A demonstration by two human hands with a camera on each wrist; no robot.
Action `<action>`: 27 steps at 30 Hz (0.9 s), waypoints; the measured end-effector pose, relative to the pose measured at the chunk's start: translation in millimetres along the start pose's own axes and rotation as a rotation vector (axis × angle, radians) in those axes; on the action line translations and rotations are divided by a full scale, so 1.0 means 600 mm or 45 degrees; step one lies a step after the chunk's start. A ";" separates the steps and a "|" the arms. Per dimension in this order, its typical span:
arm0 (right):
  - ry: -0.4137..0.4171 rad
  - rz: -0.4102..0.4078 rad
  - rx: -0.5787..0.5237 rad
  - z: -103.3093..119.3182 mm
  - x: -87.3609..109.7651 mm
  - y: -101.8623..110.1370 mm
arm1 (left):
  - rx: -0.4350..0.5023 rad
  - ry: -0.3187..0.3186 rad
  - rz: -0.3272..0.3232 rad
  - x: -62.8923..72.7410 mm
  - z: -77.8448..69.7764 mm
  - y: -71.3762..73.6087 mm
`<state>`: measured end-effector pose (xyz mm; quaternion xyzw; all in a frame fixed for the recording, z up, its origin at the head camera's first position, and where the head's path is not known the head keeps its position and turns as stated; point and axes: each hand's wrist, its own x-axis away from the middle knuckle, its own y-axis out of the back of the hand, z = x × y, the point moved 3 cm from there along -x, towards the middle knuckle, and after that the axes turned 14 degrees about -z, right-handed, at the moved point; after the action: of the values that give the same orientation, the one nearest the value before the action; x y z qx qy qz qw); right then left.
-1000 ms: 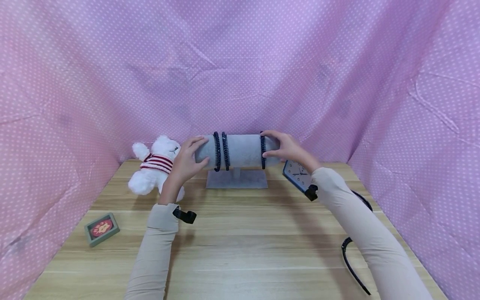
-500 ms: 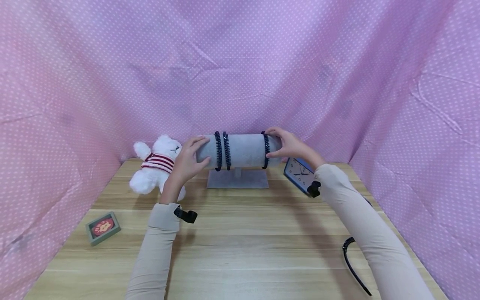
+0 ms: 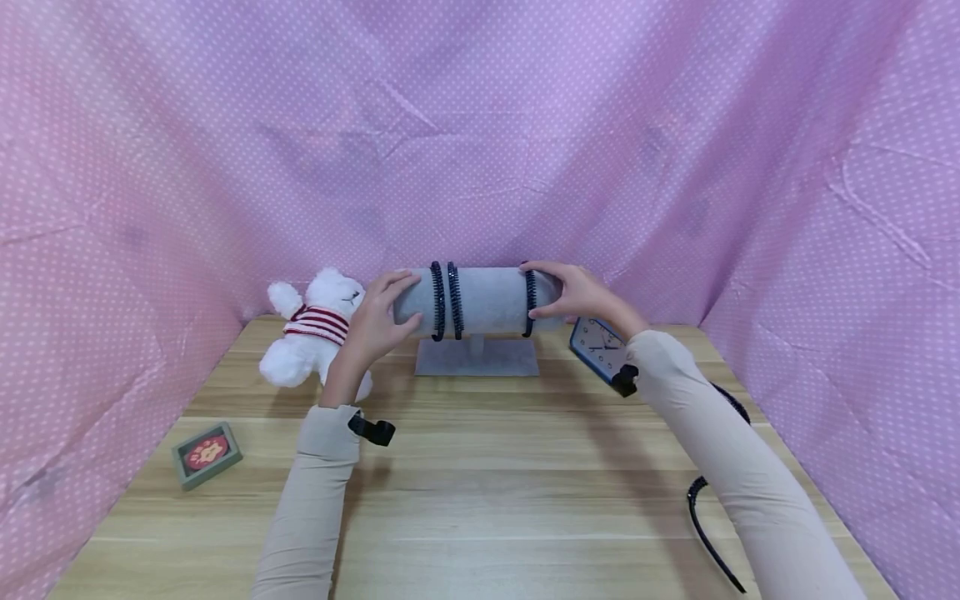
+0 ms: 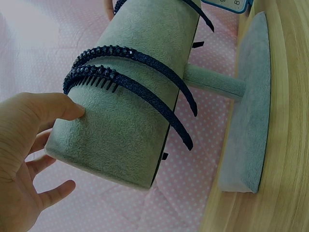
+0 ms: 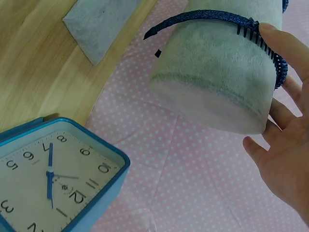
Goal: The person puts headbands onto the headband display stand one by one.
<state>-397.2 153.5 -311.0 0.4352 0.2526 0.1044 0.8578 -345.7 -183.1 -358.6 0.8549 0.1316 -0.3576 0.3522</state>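
Note:
A grey velvety headband stand [image 3: 491, 300], a horizontal roll on a post and flat base, stands at the back of the table. Two dark beaded headbands, the outer headband [image 4: 140, 92] and the inner headband [image 4: 154, 65], arch over its left part. Around the left end of the roll my left hand [image 3: 371, 325] holds it, thumb on the near side. Near the right end, my right hand [image 3: 576, 293] pinches a third dark headband [image 5: 207, 15] that sits over the roll. Its thumb lies on the toothed, beaded part; the fingers reach behind and are partly hidden.
Left of the stand leans a white plush toy [image 3: 315, 325] in a striped top. A small grey-green framed box [image 3: 207, 456] lies at front left. The blue clock [image 3: 597, 348] stands right, and black headband parts [image 3: 705, 533] show beside my right sleeve.
My right hand and the headband in it shifted slightly right along the roll, then slightly back left. The left hand keeps its hold on the roll's end.

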 end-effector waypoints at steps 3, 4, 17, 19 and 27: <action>-0.007 -0.010 -0.009 0.002 -0.005 -0.009 | -0.005 -0.007 -0.001 -0.001 0.000 0.001; -0.004 -0.014 -0.014 0.004 -0.008 -0.012 | -0.006 -0.009 0.000 -0.001 0.000 0.001; 0.040 -0.031 -0.015 0.035 -0.031 -0.043 | -0.041 -0.014 0.025 -0.004 -0.006 0.004; 0.033 -0.028 -0.018 0.038 -0.034 -0.046 | -0.039 -0.016 0.023 -0.003 -0.006 0.004; 0.048 -0.015 -0.017 0.047 -0.041 -0.055 | -0.053 -0.011 0.023 -0.002 -0.004 0.004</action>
<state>-404.7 104.2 -315.3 0.4259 0.2706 0.1090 0.8565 -344.0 -183.0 -355.5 0.8469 0.1297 -0.3555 0.3735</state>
